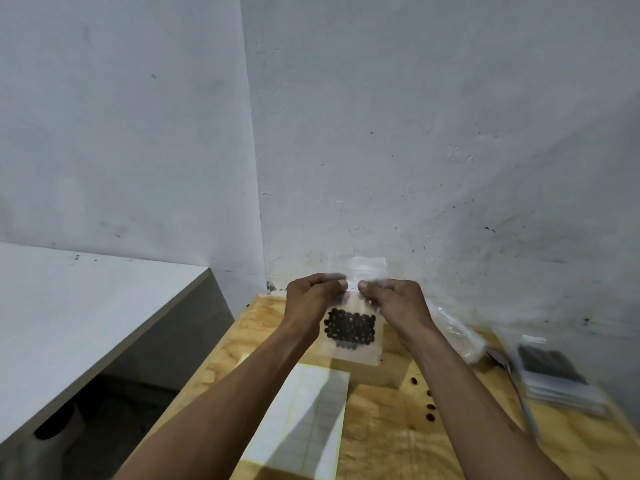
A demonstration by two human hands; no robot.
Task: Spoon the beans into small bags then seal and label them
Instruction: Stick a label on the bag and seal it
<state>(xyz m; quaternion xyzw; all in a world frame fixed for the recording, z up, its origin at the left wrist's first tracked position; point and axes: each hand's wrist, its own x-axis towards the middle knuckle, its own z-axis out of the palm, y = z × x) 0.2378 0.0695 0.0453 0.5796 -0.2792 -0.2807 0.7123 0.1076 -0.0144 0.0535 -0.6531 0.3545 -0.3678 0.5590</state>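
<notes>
Head view. Nearest the camera: two bare forearms reaching forward over a plywood table (388, 445). Beneath and between them lies a sheet of blank labels (304, 417), pale yellow with a faint grid, flat on the wood.

Left hand (311, 296) and right hand (391, 299) are raised above the table, knuckles toward the camera, thumbs almost meeting at the middle. Both pinch the upper part of a small clear bag (353, 327), fingers curled over its zip strip. The bag hangs upright between the hands, its top edge standing above the fingers, its body dropping below them. Dark beans (349, 328) fill the lower middle of the bag in a packed band. Motion blur at the fingertips; cannot tell whether the strip is fully closed.

Loose beans (430, 407) scattered on the wood just right of the right forearm. Far right, a stack of filled bags (557, 379), blurred. Behind the right wrist, a bundle of clear plastic bags (457, 330). Left of the table, a white counter (86, 306). Scuffed white wall (415, 133) behind.
</notes>
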